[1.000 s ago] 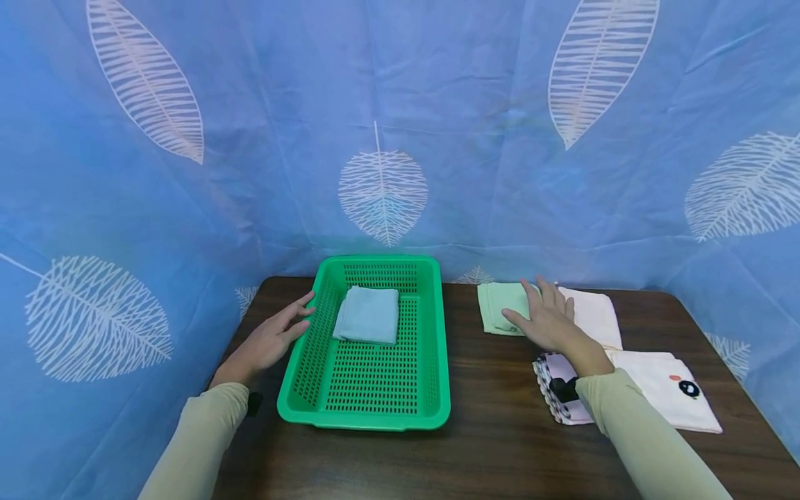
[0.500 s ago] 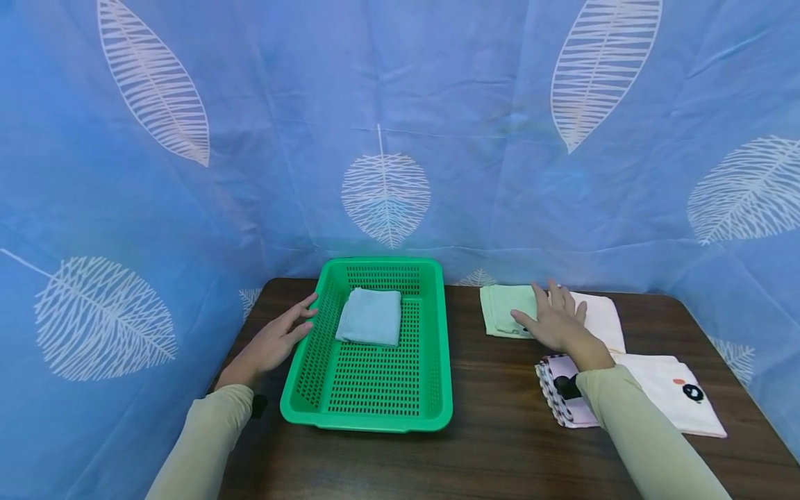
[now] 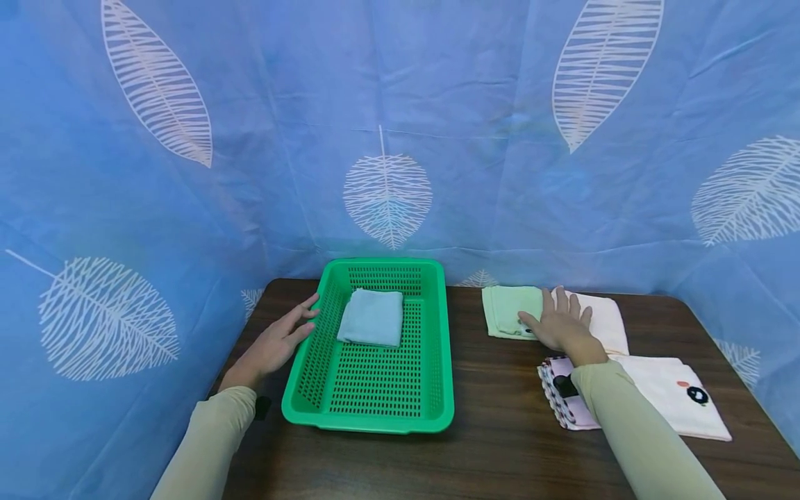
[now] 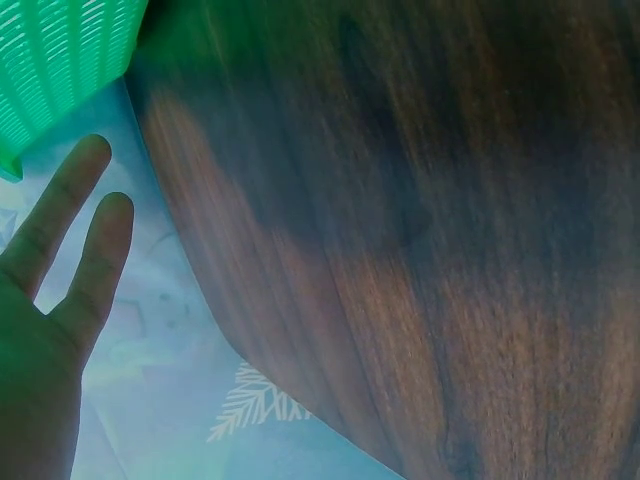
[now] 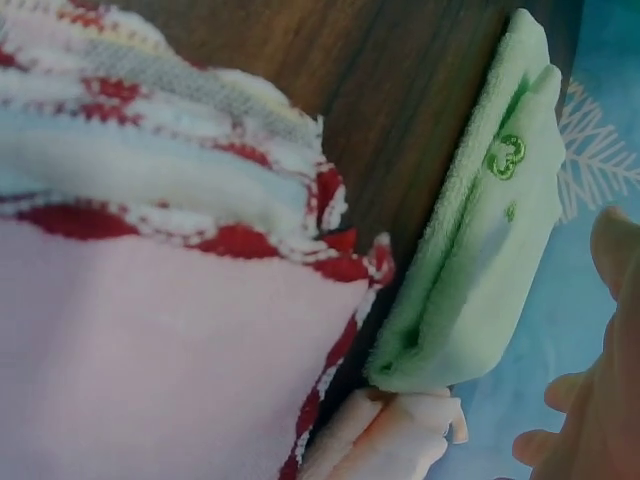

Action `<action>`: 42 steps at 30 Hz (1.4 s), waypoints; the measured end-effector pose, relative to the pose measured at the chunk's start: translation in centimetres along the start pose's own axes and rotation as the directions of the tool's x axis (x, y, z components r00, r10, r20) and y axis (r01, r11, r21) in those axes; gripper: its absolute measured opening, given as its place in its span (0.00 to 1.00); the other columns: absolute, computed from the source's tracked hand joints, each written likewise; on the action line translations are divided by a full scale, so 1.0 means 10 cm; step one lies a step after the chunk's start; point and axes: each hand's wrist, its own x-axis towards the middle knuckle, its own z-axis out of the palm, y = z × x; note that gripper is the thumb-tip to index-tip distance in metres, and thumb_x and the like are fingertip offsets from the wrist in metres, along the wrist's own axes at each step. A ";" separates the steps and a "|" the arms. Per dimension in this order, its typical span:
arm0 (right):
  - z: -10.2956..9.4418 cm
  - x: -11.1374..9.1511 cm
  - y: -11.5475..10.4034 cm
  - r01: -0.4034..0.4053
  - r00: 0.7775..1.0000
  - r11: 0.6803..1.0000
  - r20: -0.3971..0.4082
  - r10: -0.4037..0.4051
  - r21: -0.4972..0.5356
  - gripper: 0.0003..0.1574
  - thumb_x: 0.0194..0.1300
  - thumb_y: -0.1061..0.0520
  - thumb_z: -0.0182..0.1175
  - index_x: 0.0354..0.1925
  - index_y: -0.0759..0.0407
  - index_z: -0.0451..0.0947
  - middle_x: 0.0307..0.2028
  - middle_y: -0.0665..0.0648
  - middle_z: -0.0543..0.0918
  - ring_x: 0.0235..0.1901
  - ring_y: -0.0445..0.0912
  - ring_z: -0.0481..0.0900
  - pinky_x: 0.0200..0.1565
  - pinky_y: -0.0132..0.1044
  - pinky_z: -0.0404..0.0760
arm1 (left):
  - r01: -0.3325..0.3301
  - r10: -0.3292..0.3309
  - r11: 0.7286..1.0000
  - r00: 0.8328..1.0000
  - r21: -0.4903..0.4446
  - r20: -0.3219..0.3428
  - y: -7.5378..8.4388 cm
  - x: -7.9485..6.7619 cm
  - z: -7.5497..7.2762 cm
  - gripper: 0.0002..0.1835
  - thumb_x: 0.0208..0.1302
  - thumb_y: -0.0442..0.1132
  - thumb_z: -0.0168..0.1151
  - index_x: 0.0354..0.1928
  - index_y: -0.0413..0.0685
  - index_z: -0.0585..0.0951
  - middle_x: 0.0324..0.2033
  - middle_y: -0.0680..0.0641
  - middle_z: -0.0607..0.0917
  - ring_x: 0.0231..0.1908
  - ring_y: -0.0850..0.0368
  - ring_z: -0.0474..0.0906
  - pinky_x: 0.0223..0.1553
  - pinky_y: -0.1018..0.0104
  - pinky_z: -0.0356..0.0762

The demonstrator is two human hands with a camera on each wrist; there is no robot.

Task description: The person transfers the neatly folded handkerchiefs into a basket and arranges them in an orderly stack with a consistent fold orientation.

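My left hand [image 3: 269, 351] is beside the left wall of a green plastic basket [image 3: 447, 361], fingers spread and nothing in them; whether they touch the rim cannot be told. In the left wrist view, two fingers of the left hand [image 4: 45, 320] extend apart. A folded light blue towel [image 3: 373, 318] lies in the back half of the basket. My right hand [image 3: 561, 330], fingers spread, is over the border between a folded green towel [image 3: 507, 309] and a pale pink towel [image 3: 606, 323]. In the right wrist view, the right hand [image 5: 605, 370] appears apart from the green towel [image 5: 480, 290].
A folded lavender towel [image 3: 581, 417] with patterned edging lies partly under the right forearm. To its right is a white towel [image 3: 669, 396] with an embroidered eye. The dark wooden table [image 3: 500, 444] meets a blue leaf-print curtain [image 3: 475, 173] at the back.
My right hand has drifted right and slightly nearer, from over the green towel toward the pale pink one, uncovering more green. The left hand stays beside the basket. The head view has shifted slightly.
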 end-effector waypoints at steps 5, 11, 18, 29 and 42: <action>0.00 0.05 0.03 -0.019 1.000 1.000 -0.011 0.019 0.009 0.63 0.75 0.26 0.39 0.79 0.73 0.36 0.77 0.81 0.33 0.75 0.78 0.30 0.70 0.80 0.30 | -0.002 0.002 1.000 1.000 -0.011 -0.001 -0.02 0.00 0.00 0.21 0.81 0.59 0.43 0.69 0.65 0.67 0.78 0.58 0.63 0.80 0.45 0.55 0.73 0.31 0.59; 0.00 0.10 0.02 -0.038 0.999 0.999 -0.006 0.038 0.008 0.62 0.76 0.27 0.38 0.78 0.76 0.38 0.76 0.83 0.35 0.75 0.79 0.30 0.70 0.80 0.32 | -0.020 0.020 1.000 1.000 -0.011 -0.003 -0.04 -0.01 0.01 0.18 0.81 0.59 0.43 0.63 0.62 0.70 0.80 0.60 0.58 0.80 0.43 0.54 0.72 0.31 0.60; 0.04 0.11 0.02 -0.068 0.997 0.998 0.024 0.068 0.013 0.62 0.76 0.28 0.38 0.77 0.78 0.37 0.76 0.83 0.33 0.75 0.79 0.28 0.70 0.80 0.32 | -0.020 0.020 1.000 1.000 -0.009 -0.010 -0.04 0.00 0.02 0.17 0.81 0.59 0.42 0.61 0.63 0.70 0.80 0.63 0.56 0.80 0.45 0.54 0.72 0.31 0.60; 0.12 0.13 0.06 -0.099 0.990 0.995 0.105 0.096 0.021 0.65 0.75 0.26 0.36 0.77 0.79 0.33 0.76 0.83 0.30 0.75 0.78 0.25 0.71 0.79 0.31 | -0.028 0.028 1.000 0.999 -0.003 -0.016 -0.02 0.00 0.03 0.20 0.81 0.58 0.42 0.66 0.62 0.69 0.79 0.55 0.62 0.79 0.43 0.57 0.71 0.32 0.62; 0.17 0.12 -0.02 -0.060 0.989 0.998 0.132 0.061 -0.008 0.65 0.76 0.26 0.37 0.78 0.77 0.33 0.76 0.83 0.32 0.76 0.77 0.26 0.70 0.79 0.31 | -0.015 0.016 1.000 1.000 0.014 -0.019 -0.01 0.00 0.02 0.23 0.81 0.59 0.42 0.70 0.63 0.66 0.78 0.53 0.65 0.79 0.42 0.57 0.71 0.31 0.61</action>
